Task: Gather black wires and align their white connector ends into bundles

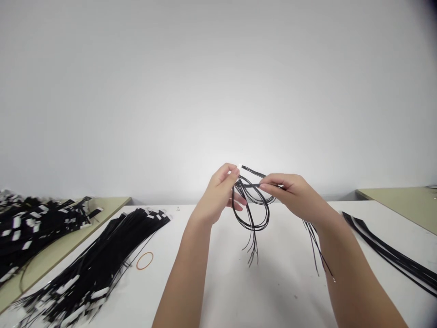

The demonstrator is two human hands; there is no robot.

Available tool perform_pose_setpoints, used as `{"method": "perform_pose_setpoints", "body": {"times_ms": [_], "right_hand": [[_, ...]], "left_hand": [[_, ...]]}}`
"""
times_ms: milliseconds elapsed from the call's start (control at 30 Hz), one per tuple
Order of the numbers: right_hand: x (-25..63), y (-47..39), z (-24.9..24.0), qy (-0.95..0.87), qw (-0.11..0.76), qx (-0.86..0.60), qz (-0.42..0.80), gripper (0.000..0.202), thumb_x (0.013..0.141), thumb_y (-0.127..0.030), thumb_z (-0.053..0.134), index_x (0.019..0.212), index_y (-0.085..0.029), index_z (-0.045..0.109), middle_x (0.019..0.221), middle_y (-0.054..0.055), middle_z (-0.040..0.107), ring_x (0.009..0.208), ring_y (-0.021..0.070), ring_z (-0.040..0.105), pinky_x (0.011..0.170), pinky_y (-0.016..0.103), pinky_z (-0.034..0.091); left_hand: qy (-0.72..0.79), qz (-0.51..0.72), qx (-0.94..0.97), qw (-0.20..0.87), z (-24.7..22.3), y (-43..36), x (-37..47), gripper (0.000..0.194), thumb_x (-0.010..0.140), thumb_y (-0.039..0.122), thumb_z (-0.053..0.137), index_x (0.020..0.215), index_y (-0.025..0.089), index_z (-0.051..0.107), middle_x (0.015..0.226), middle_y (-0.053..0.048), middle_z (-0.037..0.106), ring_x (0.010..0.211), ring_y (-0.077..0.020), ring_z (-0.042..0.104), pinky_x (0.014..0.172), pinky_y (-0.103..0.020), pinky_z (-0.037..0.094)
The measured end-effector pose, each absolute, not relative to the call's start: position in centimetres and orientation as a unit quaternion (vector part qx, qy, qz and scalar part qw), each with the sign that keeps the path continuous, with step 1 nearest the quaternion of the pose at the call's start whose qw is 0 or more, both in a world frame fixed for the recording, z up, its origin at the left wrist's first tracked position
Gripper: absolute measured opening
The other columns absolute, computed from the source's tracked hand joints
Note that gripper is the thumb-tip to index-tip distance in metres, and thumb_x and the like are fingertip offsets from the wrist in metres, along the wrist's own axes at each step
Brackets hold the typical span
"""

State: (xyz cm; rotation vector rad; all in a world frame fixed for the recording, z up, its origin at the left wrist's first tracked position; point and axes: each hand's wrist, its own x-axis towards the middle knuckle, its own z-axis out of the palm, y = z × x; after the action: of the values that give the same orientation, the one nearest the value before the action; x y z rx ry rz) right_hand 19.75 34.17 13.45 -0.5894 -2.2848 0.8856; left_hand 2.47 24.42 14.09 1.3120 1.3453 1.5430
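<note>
Above the middle of the white table, my left hand (221, 189) pinches a black wire harness (268, 218) near a small white piece (240, 166) at its upper end. The harness hangs in loose loops, with thin wire ends dangling below. My right hand (288, 189) is closed with thumb and fingertips on another stretch of the same black wires, a short way to the right. More loose wire ends (312, 246) hang beneath the right wrist; the palm hides how they join.
On the white table (266, 291), a thick pile of black wire harnesses (102, 255) with white tags lies left, beside an orange rubber band (144, 260). Farther left, more harnesses (37, 223) cover a yellowish table (118, 202). Long black strips (389, 248) lie right. A wall stands behind.
</note>
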Motion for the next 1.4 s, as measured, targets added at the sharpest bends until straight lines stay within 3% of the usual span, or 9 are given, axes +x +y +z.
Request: {"method": "perform_pose_setpoints", "body": {"times_ms": [333,467,700,800,900,1000,1100,1267,1400], "right_hand": [[19.3,33.3,13.4,-0.833,0.265,-0.227,0.429,0.030,0.089,-0.041,0.043,0.072,-0.018,0.052,0.063,-0.001,0.037,0.053,0.0084,0.031,0.044,0.021,0.025],[18.9,32.9,13.2,-0.820,0.245,-0.158,0.492,0.034,0.089,-0.041,0.046,0.066,-0.016,0.043,0.064,-0.002,0.036,0.056,0.0082,0.038,0.048,0.021,0.035],[18.6,32.9,13.2,-0.823,0.267,-0.099,0.492,0.022,0.089,-0.035,0.047,0.076,-0.018,0.049,0.068,-0.001,0.036,0.061,0.0090,0.036,0.054,0.022,0.035],[18.9,33.4,13.3,-0.831,0.245,-0.111,0.488,0.030,0.087,-0.039,0.050,0.068,-0.016,0.046,0.066,-0.002,0.034,0.061,0.0087,0.033,0.056,0.023,0.034],[19.5,34.0,13.4,-0.833,0.220,-0.199,0.466,0.043,0.085,-0.052,0.049,0.064,-0.015,0.048,0.068,0.001,0.045,0.064,0.0098,0.044,0.059,0.024,0.038],[19.9,34.5,13.4,-0.785,0.271,-0.321,0.455,0.049,0.079,-0.064,0.050,0.079,-0.016,0.057,0.078,0.005,0.058,0.064,0.0133,0.054,0.054,0.025,0.043],[19.9,34.6,13.5,-0.748,0.333,-0.299,0.490,0.045,0.077,-0.059,0.057,0.096,-0.018,0.058,0.070,0.003,0.058,0.050,0.0099,0.051,0.046,0.023,0.042],[19.6,34.8,13.5,-0.661,0.472,-0.241,0.531,0.028,0.081,-0.043,0.059,0.084,-0.016,0.059,0.064,0.000,0.053,0.045,0.0058,0.045,0.042,0.020,0.038],[19.5,35.2,13.2,-0.619,0.499,-0.219,0.566,0.028,0.081,-0.043,0.060,0.082,-0.015,0.059,0.063,0.000,0.051,0.048,0.0063,0.048,0.045,0.020,0.041]], "left_hand": [[0.455,0.653,0.435,0.422,14.1,24.8,2.1,0.032,0.081,0.051,0.054,0.090,0.021,0.046,0.112,-0.005,0.050,0.070,-0.0142,0.065,0.069,-0.035,0.056],[0.417,0.682,0.413,0.437,14.2,25.1,2.3,0.029,0.084,0.047,0.052,0.091,0.020,0.043,0.107,-0.005,0.055,0.073,-0.0142,0.065,0.074,-0.038,0.055],[0.367,0.698,0.404,0.463,14.3,25.1,2.3,0.027,0.085,0.044,0.052,0.096,0.021,0.043,0.101,-0.006,0.058,0.078,-0.0164,0.066,0.075,-0.038,0.054],[0.348,0.716,0.396,0.457,14.3,25.1,2.6,0.025,0.086,0.042,0.051,0.095,0.020,0.044,0.102,-0.006,0.057,0.080,-0.0173,0.065,0.076,-0.039,0.054],[0.331,0.744,0.380,0.440,14.3,25.2,2.7,0.025,0.085,0.041,0.053,0.094,0.020,0.044,0.102,-0.006,0.057,0.081,-0.0171,0.065,0.078,-0.039,0.054],[0.329,0.752,0.373,0.433,14.3,25.3,2.8,0.025,0.083,0.039,0.056,0.093,0.019,0.044,0.101,-0.007,0.058,0.078,-0.0159,0.065,0.075,-0.035,0.054],[0.331,0.739,0.384,0.444,14.4,25.2,2.8,0.025,0.083,0.040,0.055,0.093,0.019,0.045,0.102,-0.007,0.058,0.077,-0.0150,0.065,0.072,-0.031,0.054],[0.355,0.641,0.432,0.526,14.4,24.7,2.7,0.025,0.086,0.043,0.051,0.094,0.021,0.044,0.104,-0.008,0.059,0.077,-0.0158,0.065,0.071,-0.031,0.053],[0.372,0.550,0.478,0.575,14.4,24.3,2.9,0.028,0.086,0.046,0.048,0.093,0.020,0.041,0.105,-0.011,0.061,0.080,-0.0198,0.067,0.074,-0.035,0.053]]}}
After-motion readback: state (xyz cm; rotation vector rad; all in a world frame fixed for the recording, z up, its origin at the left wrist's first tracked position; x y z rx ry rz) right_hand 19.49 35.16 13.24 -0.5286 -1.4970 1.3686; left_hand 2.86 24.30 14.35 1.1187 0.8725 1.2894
